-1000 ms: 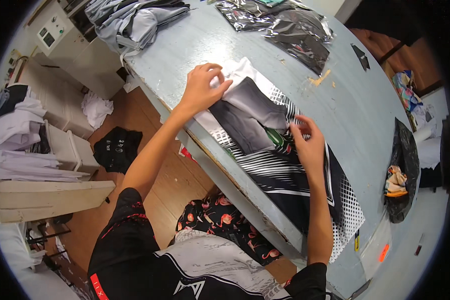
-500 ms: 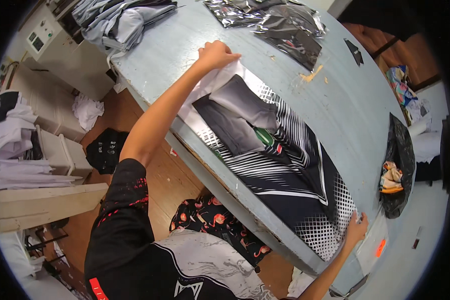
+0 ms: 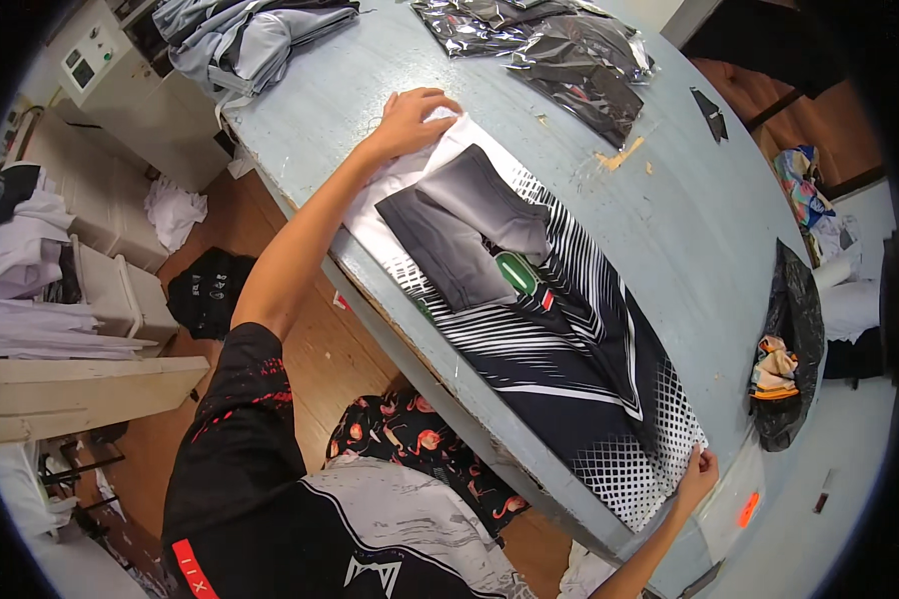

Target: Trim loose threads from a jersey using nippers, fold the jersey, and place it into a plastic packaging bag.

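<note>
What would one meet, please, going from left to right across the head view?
Control panel → crumpled white cloth on the floor → left hand → green patch → small red patch → right hand → black plastic bag.

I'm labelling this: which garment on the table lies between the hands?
The black-and-white patterned garment, its white end by the left hand, its dotted end by the right hand. The grey pile and plastic-wrapped bundle lie apart, farther back.
</note>
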### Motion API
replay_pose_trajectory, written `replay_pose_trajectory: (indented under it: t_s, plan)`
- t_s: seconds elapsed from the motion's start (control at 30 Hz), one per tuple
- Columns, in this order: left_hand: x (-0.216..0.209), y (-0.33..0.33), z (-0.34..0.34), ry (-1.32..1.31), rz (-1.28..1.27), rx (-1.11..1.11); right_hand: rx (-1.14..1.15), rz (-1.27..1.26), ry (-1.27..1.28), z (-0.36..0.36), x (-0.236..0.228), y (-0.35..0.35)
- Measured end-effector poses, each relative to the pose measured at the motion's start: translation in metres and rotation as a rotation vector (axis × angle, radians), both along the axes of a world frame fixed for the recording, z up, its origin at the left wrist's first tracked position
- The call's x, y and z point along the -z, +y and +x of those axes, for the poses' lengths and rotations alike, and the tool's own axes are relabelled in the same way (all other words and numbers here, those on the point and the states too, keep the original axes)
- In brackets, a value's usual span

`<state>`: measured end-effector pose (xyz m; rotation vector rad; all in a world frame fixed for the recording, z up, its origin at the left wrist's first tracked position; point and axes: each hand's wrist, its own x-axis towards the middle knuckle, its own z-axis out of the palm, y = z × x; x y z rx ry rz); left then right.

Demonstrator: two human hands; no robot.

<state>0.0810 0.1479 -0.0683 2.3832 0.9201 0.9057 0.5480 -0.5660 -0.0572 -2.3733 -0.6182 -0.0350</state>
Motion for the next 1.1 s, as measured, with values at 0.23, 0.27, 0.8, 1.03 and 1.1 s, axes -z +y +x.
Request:
replay_pose_trajectory:
  t_s: [0.23, 0.27, 0.8, 1.03, 1.1]
  plan:
    - [-0.019, -0.003, -0.003, 0.162, 0.198, -0.05, 0.038, 0.001, -0.056, -0.009, -0.005, 0.01]
    - [-0.025, -0.006, 0.002, 0.157, 0.199, -0.058, 0.031, 0.003, -0.061, -0.008, -0.006, 0.005]
    - [-0.055, -0.06, -0.016, 0.171, -0.012, 0.087, 0.243, -0.064, 0.455, -0.087, -0.098, 0.021]
    - [-0.093, -0.154, -0.024, 0.251, 0.179, 0.488, -0.189, -0.144, -0.125, -0.145, -0.105, 0.043]
    - [-0.097, -0.159, -0.023, 0.291, 0.245, 0.508, -0.388, -0.333, -0.398, -0.151, -0.1, 0.042]
